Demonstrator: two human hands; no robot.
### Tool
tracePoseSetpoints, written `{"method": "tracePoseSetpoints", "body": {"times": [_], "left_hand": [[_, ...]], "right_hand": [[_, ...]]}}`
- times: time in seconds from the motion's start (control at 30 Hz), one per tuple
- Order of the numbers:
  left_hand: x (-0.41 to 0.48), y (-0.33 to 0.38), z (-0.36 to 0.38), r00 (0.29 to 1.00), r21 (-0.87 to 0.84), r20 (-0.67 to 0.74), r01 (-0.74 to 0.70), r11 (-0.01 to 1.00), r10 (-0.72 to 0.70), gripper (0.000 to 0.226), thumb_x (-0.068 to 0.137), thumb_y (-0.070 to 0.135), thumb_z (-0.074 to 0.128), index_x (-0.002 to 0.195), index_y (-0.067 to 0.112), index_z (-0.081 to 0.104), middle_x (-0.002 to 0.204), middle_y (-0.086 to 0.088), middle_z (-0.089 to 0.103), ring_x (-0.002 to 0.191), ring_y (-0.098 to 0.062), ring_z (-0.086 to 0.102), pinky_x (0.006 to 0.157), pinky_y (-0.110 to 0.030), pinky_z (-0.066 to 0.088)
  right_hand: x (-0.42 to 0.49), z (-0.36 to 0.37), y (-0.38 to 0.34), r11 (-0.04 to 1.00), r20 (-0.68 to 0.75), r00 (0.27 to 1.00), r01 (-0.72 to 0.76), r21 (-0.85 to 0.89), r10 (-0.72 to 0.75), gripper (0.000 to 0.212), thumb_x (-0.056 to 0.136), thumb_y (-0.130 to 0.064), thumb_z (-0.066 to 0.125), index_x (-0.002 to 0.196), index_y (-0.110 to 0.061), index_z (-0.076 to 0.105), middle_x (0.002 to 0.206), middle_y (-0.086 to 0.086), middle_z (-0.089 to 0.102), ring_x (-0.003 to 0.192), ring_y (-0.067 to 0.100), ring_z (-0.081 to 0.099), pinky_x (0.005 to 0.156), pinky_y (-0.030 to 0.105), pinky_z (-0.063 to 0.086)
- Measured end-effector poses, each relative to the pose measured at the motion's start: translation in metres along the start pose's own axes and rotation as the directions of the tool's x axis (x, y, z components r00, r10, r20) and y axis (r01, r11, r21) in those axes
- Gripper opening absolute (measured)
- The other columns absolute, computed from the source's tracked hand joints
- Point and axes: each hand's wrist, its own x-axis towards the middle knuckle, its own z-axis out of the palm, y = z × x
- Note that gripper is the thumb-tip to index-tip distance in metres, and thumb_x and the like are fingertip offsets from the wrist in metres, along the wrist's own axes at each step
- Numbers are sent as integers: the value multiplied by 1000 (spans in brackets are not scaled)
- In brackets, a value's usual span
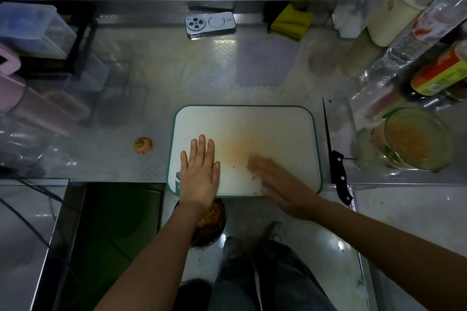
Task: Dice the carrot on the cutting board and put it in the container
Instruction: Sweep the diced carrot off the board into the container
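Note:
The white cutting board point(265, 124) with a teal rim lies at the counter's front edge, stained orange in the middle. My left hand point(199, 171) rests flat on its left part, fingers straight. My right hand point(273, 177) lies flat and blurred on the board's lower middle, with a few small carrot bits point(254, 177) by its fingers. A glass container point(417, 137) holding diced carrot stands to the right. The black-handled knife point(337, 159) lies on the counter between board and container. A carrot top point(143, 145) sits left of the board.
A phone point(211, 25) and a yellow cloth point(290, 23) lie at the back. Bottles and jars point(414, 40) crowd the right side, plastic boxes point(30, 28) the left. Below the board's front edge a bin point(212, 219) with orange scraps stands on the floor.

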Motion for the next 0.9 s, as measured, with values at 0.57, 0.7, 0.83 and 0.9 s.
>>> {"method": "tracePoseSetpoints", "body": {"times": [0.57,0.7,0.83,0.9], "left_hand": [[-34,-5,2,954,7,-13,300,954,-300,89,84,73,18,153,21,-4,158,-10,-16,144,-28,-22,113,-51,-16],[-40,-10,-1,967,-64,15,254,965,-254,90,84,67,34,152,23,-5,158,-7,-19,143,-26,-25,115,-49,-15],[-49,-16,-3,950,-175,-16,303,937,-311,97,81,62,51,153,21,1,158,-7,-12,144,-27,-16,115,-45,-12],[-56,-14,-2,912,-277,-73,370,887,-403,92,79,60,51,152,16,14,157,-10,2,143,-30,0,116,-46,1]], "right_hand": [[-3,55,-60,814,-207,803,-579,-46,560,72,90,-51,-4,144,-6,-19,150,11,-28,143,25,-23,114,32,-21],[22,41,-61,923,-146,911,-379,69,385,64,94,-45,6,145,-13,-15,151,-1,-24,143,14,-19,111,20,-21],[27,33,-31,887,-191,880,-455,-80,434,71,90,-48,-1,149,-9,-9,154,3,-17,145,17,-16,114,27,-21],[25,42,-39,917,-142,925,-372,-142,353,70,91,-47,-1,149,-8,-8,155,4,-16,145,19,-16,114,30,-20]]}}
